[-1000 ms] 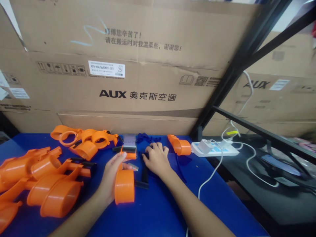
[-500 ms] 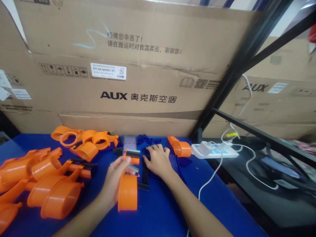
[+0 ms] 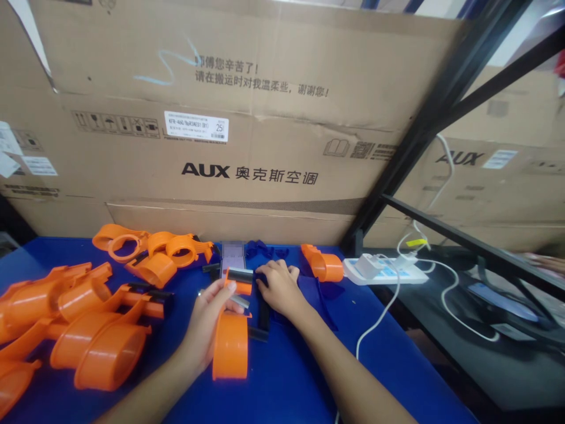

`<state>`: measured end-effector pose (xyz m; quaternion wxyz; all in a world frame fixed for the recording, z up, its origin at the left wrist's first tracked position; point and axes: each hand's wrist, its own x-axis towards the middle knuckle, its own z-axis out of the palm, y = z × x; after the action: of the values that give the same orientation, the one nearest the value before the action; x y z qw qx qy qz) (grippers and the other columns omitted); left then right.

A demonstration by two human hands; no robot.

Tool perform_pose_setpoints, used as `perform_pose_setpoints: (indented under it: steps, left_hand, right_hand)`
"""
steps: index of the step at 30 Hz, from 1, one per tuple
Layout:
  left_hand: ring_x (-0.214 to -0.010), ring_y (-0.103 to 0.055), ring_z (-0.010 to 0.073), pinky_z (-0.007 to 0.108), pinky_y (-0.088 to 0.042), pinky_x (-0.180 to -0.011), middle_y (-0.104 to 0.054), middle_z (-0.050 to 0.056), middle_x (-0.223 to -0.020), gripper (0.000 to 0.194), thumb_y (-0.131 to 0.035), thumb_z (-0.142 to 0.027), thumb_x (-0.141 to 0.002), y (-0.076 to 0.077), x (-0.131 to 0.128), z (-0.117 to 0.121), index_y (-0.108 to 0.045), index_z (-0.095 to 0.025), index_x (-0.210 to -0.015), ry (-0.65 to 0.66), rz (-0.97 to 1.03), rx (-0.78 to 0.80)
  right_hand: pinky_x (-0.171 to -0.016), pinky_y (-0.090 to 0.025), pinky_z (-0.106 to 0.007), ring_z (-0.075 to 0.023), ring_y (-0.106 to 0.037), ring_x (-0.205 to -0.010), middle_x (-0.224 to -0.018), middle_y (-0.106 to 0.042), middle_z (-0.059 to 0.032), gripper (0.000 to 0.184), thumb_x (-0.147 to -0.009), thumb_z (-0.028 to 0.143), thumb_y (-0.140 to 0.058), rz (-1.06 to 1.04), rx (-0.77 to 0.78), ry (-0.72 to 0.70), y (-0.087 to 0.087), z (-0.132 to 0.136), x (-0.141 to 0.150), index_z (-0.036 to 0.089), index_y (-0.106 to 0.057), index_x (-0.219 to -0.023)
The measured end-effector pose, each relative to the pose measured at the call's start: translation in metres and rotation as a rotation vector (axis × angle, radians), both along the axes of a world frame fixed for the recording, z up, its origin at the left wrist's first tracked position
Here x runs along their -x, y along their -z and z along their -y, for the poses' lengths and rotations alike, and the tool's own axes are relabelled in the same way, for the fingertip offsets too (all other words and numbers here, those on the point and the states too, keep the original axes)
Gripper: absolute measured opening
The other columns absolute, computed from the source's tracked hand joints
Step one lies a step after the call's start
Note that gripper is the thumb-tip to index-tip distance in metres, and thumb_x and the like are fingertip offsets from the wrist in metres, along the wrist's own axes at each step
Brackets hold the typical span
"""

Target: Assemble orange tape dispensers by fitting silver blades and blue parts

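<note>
Fingers on your left hand (image 3: 203, 321) are pinching the orange holder (image 3: 230, 348) around its narrow neck, thumb on top, which I'd guess is because the wide ring is awkward to grab. Can't tell if it's resting on the blue table (image 3: 282, 383) or just above. Your right hand's (image 3: 282, 291) fingers are bent and slightly spread by the dark blue tray (image 3: 315, 294); no idea if they've got anything, tips are hard to see. Most other orange holders (image 3: 110, 350) sit left, probably for elbow room.
</note>
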<state>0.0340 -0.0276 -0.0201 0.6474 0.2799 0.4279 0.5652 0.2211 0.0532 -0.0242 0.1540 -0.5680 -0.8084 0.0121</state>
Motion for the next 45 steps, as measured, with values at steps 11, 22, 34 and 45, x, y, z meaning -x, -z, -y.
perform_pose_setpoints:
  steps: [11, 22, 34, 45]
  left_hand:
    - [-0.061, -0.069, 0.0187, 0.023, -0.051, -0.057, -0.071, 0.005, -0.064, 0.046, -0.085, -0.050, -0.076, -0.004, 0.001, -0.001, -0.071, -0.015, -0.103, -0.024, 0.008, -0.023]
    - [-0.057, -0.068, 0.0190, 0.024, -0.050, -0.052, -0.072, 0.004, -0.066, 0.047, -0.085, -0.051, -0.075, -0.014, 0.005, 0.000, -0.069, -0.017, -0.103, -0.063, 0.087, -0.016]
    - [-0.064, -0.072, 0.0202, 0.027, -0.056, -0.059, -0.077, 0.008, -0.076, 0.046, -0.079, -0.042, -0.083, -0.015, 0.004, 0.000, -0.062, -0.021, -0.121, -0.072, 0.130, -0.022]
    - [-0.066, -0.071, 0.0142, 0.025, -0.061, -0.066, -0.075, 0.006, -0.085, 0.043, -0.087, -0.031, -0.079, -0.006, 0.011, -0.009, -0.068, -0.016, -0.114, -0.079, -0.033, -0.110]
  right_hand:
    - [-0.096, -0.030, -0.046, -0.0293, -0.053, -0.123, -0.119, -0.071, -0.0082, 0.018, -0.097, 0.021, -0.057, -0.134, -0.050, -0.025, -0.004, 0.003, 0.002, 0.026, -0.066, -0.112]
    - [-0.083, -0.057, -0.038, -0.0220, -0.069, -0.092, -0.111, -0.073, -0.0075, 0.015, -0.094, 0.027, -0.061, -0.844, -0.155, -0.306, -0.032, 0.032, 0.014, 0.025, -0.071, -0.105]
    - [-0.077, -0.061, -0.033, -0.0199, -0.071, -0.087, -0.097, -0.069, -0.0049, 0.027, -0.091, 0.032, -0.072, -1.156, -0.113, -0.152, -0.017, 0.042, 0.032, 0.026, -0.057, -0.113]
    - [-0.074, -0.055, -0.031, -0.0172, -0.064, -0.076, -0.082, -0.065, -0.0009, 0.016, -0.091, 0.030, -0.072, -0.921, -0.158, -0.240, -0.021, 0.053, 0.037, 0.023, -0.059, -0.086]
